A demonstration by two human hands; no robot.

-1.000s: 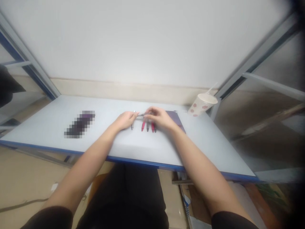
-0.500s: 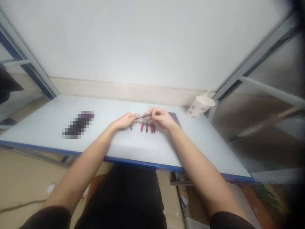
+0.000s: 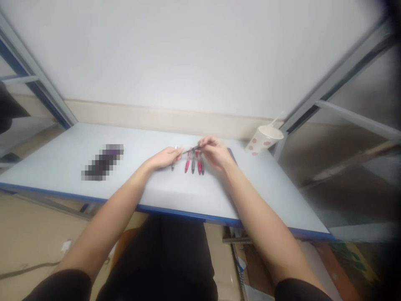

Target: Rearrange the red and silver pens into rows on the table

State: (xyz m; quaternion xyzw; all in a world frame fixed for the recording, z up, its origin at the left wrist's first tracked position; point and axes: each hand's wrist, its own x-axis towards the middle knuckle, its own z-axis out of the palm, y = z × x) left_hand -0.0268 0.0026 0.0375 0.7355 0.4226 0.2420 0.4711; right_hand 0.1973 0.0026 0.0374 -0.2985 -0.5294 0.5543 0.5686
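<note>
Okay so the right hand (image 3: 213,154) is pinching a thin dark pen (image 3: 189,151) closed between its fingers, just above the pale grey table (image 3: 200,196), while the left hand (image 3: 163,158) is touching the pen's left end, can't tell if it's actually gripping. A slim red pen (image 3: 187,166) is lying just below, and a white paper cup (image 3: 263,140) is sitting far right

A plain workroom: a blue-edged white workbench (image 3: 56,161) beside a grey metal frame (image 3: 332,88).
</note>
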